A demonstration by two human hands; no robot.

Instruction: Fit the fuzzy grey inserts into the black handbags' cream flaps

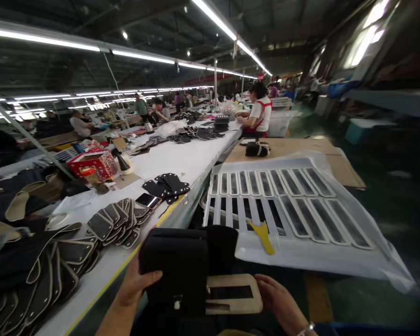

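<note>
My left hand grips the left side of a black boxy bag piece, thumb across its front face. A small light metal fitting sits low on that face. At the right, my right hand has its fingers closed on the end of a beige frame-shaped strip with a long rectangular opening. The strip's left end meets the black piece; whether it is attached there, I cannot tell. A black flap stands up behind. Both things are held up off the table, near my body.
On the white table at left lie fanned black pieces with pale edges, a phone and a red box. Right, a plastic-covered board carries rows of framed strips and a yellow tool. A co-worker stands further back.
</note>
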